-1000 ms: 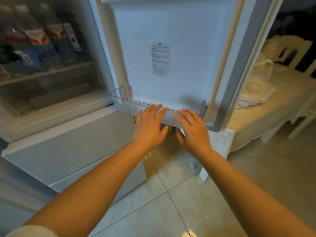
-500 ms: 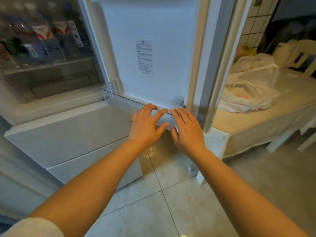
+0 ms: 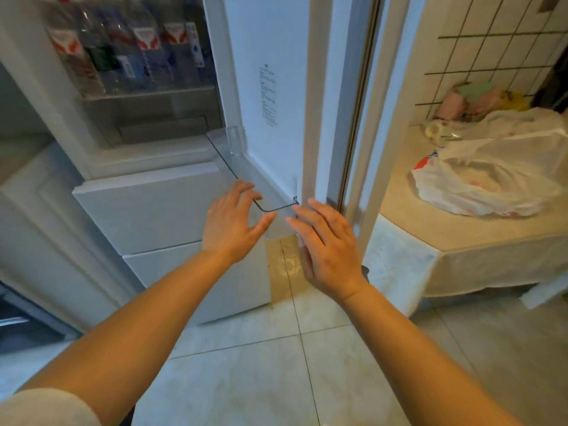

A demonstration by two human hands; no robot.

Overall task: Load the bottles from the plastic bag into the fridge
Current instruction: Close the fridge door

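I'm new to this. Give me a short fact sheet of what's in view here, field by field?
left hand: open, at the clear door shelf
right hand: open, holds nothing
fridge door: open
bottles: standing on a shelf inside the fridge
plastic bag: lying on the table, right of the door

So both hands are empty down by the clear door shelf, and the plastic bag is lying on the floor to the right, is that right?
Not quite. The head view shows the plastic bag lying on the table, not the floor. Left hand and right hand are empty by the clear door shelf.
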